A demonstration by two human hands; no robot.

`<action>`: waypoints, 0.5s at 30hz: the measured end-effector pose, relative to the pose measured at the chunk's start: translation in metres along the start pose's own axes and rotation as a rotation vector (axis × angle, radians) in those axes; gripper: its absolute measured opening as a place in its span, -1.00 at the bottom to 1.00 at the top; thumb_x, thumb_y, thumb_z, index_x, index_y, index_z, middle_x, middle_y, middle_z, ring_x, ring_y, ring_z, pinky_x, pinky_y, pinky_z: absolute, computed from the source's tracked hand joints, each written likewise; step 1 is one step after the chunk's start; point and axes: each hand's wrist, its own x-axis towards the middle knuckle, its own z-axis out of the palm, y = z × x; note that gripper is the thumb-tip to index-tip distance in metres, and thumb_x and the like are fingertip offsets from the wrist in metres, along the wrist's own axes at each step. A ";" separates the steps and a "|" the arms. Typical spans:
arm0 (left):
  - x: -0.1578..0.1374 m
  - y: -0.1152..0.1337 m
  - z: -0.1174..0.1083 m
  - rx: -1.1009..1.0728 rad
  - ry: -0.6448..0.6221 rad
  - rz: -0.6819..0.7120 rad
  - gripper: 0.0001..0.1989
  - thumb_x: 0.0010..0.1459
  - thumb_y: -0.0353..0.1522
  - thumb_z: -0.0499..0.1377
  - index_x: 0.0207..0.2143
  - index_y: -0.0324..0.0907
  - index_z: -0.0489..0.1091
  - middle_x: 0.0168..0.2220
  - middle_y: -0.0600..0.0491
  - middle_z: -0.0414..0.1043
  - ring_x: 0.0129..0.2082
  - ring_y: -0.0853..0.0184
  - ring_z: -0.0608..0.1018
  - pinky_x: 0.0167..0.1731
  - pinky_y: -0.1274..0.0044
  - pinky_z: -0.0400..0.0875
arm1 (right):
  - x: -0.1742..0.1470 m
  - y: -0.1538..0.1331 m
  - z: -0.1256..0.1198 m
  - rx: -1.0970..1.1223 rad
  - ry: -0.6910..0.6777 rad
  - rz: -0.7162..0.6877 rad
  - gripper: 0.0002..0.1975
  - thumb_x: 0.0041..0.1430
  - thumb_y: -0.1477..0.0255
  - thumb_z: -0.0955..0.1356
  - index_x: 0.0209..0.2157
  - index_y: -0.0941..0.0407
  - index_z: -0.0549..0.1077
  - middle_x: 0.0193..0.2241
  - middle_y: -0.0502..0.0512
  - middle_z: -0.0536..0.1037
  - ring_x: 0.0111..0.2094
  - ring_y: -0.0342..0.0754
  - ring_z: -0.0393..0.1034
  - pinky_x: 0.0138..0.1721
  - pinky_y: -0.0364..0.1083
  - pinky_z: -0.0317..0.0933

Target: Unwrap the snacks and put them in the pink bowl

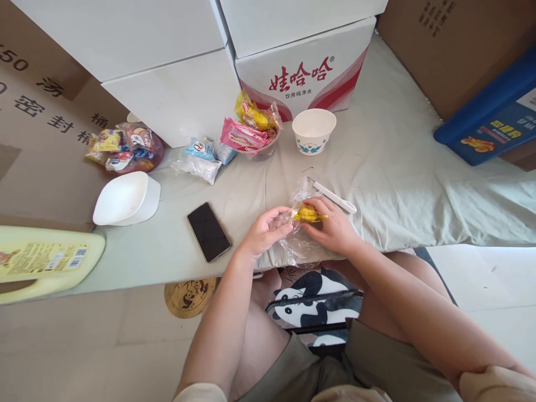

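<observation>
Pinching a crinkled, glossy yellow packet (310, 213) between curled fingers, the right hand (333, 228) works close against the left hand (268, 230), whose thumb and fingers nip a thin, wrinkled clear film (295, 245). Both are at the near edge of the bench (397, 190), covered in softly rumpled, pale grey-green cloth. Just beyond the right hand lies a slim white cutter (334, 196); left of the left hand, a flat black phone (208, 231). Farther back stands a round, tapered bowl (314, 132) with blue leaf print, before a smooth-sided white carton (310, 70).
</observation>
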 end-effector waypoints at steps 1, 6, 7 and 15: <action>0.000 0.000 0.000 0.002 0.006 -0.006 -0.59 -0.09 -0.26 0.40 -0.16 -0.17 0.47 -0.31 0.03 0.53 -0.38 0.37 0.52 -0.41 0.58 0.32 | 0.000 0.000 -0.001 0.020 0.004 0.008 -0.64 0.21 0.34 0.35 0.03 0.04 0.35 -0.06 0.20 0.51 -0.03 0.15 0.44 -0.01 0.13 0.34; 0.007 -0.001 0.000 -0.013 0.181 -0.004 -0.80 -0.05 -0.35 0.29 -0.31 -0.19 0.48 -0.59 0.13 0.38 -0.57 0.47 0.38 -0.55 0.64 0.17 | 0.001 0.000 -0.004 0.094 -0.006 0.041 -0.67 0.20 0.35 0.34 0.02 0.03 0.38 -0.06 0.16 0.53 -0.03 0.11 0.46 0.00 0.09 0.35; 0.009 -0.001 0.000 -0.038 0.244 0.008 -0.84 -0.07 -0.37 0.27 -0.36 -0.19 0.47 -0.60 0.14 0.36 -0.60 0.49 0.34 -0.57 0.64 0.13 | 0.001 0.000 -0.005 0.108 -0.002 0.041 -0.67 0.21 0.35 0.34 0.01 0.03 0.38 -0.06 0.16 0.54 -0.03 0.11 0.46 -0.01 0.09 0.35; 0.016 -0.001 -0.007 -0.166 0.537 0.081 -0.90 -0.16 -0.44 0.17 -0.47 -0.19 0.38 -0.55 0.13 0.40 -0.61 0.52 0.29 -0.61 0.68 0.10 | 0.001 0.005 -0.015 0.155 0.245 0.035 -0.74 0.20 0.36 0.32 -0.06 0.02 0.42 -0.16 0.14 0.58 -0.12 0.09 0.49 -0.08 0.09 0.37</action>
